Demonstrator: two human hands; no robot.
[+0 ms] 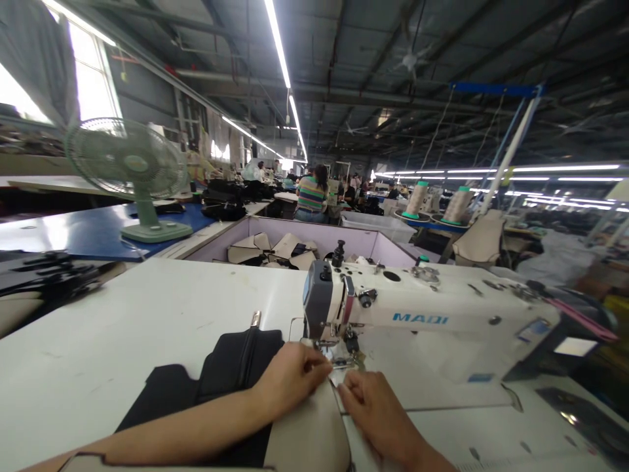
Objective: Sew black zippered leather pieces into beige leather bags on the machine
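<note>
A white sewing machine (442, 328) stands on the pale table, its needle area just beyond my fingertips. My left hand (293, 378) lies over a beige fabric piece (309, 432), thumb and fingers pinched at its far edge near the presser foot. Close on the right, my right hand (373, 410) has its fingers curled and pinched at the same piece's right edge. Black fabric (228, 360) with a metal zipper end (256, 319) spreads out left of the beige piece, partly under my left forearm. The needle tip is hidden behind my fingers.
A lilac-walled bin (221, 239) of beige pieces sits behind the machine. A green fan (145, 223) stands on a blue table at left. Dark pieces (49, 282) are piled at the left edge. Thread cones (417, 200) stand at back right. A person in stripes (312, 191) is farther off.
</note>
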